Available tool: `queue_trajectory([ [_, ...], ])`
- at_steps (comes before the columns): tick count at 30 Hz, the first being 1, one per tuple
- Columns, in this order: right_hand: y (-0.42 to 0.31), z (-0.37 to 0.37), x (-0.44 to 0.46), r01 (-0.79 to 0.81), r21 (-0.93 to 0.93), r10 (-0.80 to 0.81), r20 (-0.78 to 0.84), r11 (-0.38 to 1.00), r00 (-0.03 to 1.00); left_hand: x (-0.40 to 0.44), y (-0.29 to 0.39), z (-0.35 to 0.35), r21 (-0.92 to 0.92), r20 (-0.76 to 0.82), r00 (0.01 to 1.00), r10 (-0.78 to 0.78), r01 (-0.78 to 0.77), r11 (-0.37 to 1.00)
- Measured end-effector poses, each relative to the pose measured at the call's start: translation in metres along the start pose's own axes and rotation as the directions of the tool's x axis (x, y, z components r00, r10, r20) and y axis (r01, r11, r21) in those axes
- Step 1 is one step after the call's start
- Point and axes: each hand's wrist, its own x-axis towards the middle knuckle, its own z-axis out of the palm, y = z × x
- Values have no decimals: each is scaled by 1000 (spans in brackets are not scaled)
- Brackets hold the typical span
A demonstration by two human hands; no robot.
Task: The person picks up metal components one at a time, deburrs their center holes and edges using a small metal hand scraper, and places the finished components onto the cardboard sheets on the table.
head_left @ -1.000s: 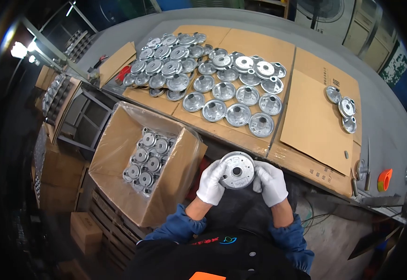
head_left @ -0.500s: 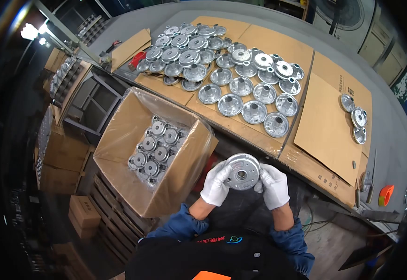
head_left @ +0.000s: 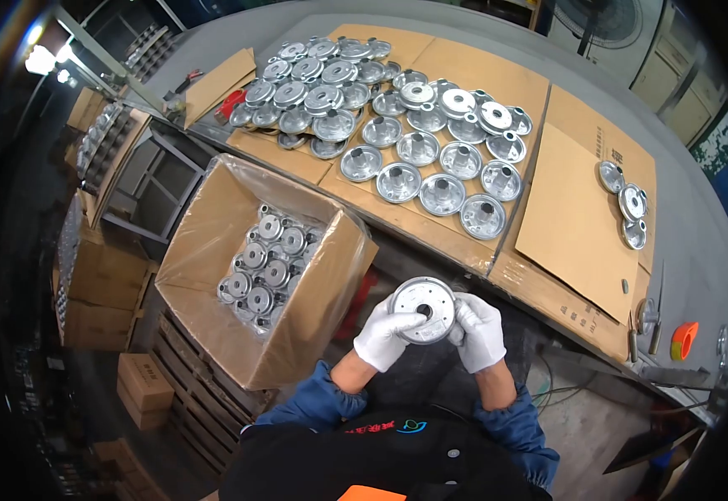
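A round silver metal casting [head_left: 422,296] with a hole at its centre is held in front of my body, its flat face toward me. My left hand [head_left: 383,336], in a white glove, grips its left edge, with the thumb lying across the face near the hole. On the opposite edge, the gloved fingers of my right hand [head_left: 477,332] close around the rim. Similar castings [head_left: 442,194] lie in rows on the cardboard-covered table beyond. More castings [head_left: 276,272] sit in the plastic-lined cardboard box [head_left: 318,292] to the left of my hands.
A cardboard sheet [head_left: 568,217] lies on the right of the table [head_left: 689,275], with a few castings [head_left: 631,202] on it. An orange ring-shaped object [head_left: 684,341] and tools [head_left: 648,321] are near the right corner. Under the box is a wooden pallet [head_left: 205,376].
The casting has been turned in my hands, so a flatter, brighter face now shows. My left thumb has moved onto that face. The whole view has shifted slightly.
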Motion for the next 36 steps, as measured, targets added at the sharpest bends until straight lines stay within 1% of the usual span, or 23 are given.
queue_trajectory([
  [1,2,-1,0,1,0,-1,-6,1000,1000,1,-2,-1,-5,-40,999,-15,14,1000],
  [2,4,-2,0,-2,-5,2,-3,1000,1000,2,-4,-2,-5,-38,999,-19,19,1000],
  [4,6,-3,0,-4,-10,4,-4,1000,1000,5,-8,-5,-76,-74,997,-34,28,997],
  [5,6,-3,0,5,-42,-6,-7,999,1000,5,-9,-6,-77,-74,997,-38,32,997],
  [7,5,-3,0,14,-73,-15,-11,997,1000,7,-11,-9,-61,-58,998,5,-8,998],
  [9,3,-2,-2,30,-151,-33,-18,988,999,8,-11,-10,-53,-63,998,4,-7,999],
  [12,0,-2,-3,36,-187,-42,-26,982,999,10,-12,-10,-27,-63,998,17,-19,999],
  [16,-1,-6,-5,51,-197,-56,-21,979,998,11,-11,-6,19,-53,998,42,-41,999],
  [20,-1,-10,-5,48,-184,-55,-32,982,998,13,-13,1,26,-60,997,44,-43,999],
  [22,0,-13,-5,39,-189,-48,-46,981,998,14,-12,6,90,-97,995,39,-30,996],
  [23,1,-15,-6,28,-190,-38,-50,981,998,15,-14,7,90,-90,995,32,-23,996],
  [25,5,-23,-6,18,-217,-31,-55,976,998,18,-18,7,113,-132,991,17,-2,994],
  [26,4,-26,-7,22,-218,-39,-73,976,997,19,-20,9,111,-117,993,4,9,994],
  [28,-1,-35,-11,75,-279,-108,-107,957,988,23,-25,13,136,-191,981,36,-10,991],
  [29,-2,-46,-13,83,-260,-123,-143,962,982,27,-30,10,90,-201,979,30,-12,996],
  [30,-5,-62,-14,70,-277,-131,-206,958,970,31,-34,6,43,-205,979,17,-8,999],
  [32,-9,-105,-16,94,-328,-214,-354,940,910,33,-34,9,-44,-212,977,-38,29,999],
  [33,-16,-127,-20,127,-398,-308,-434,909,847,34,-34,12,-36,-216,976,-21,13,999],
  [34,-27,-149,-24,135,-467,-386,-500,874,775,36,-34,12,-77,-240,969,-52,34,996],
  [35,-34,-178,-29,111,-527,-444,-564,843,696,36,-34,13,-79,-238,969,-58,40,996],
  [36,-34,-215,-29,144,-648,-596,-561,748,574,38,-33,14,-80,-243,968,-58,40,996],
])
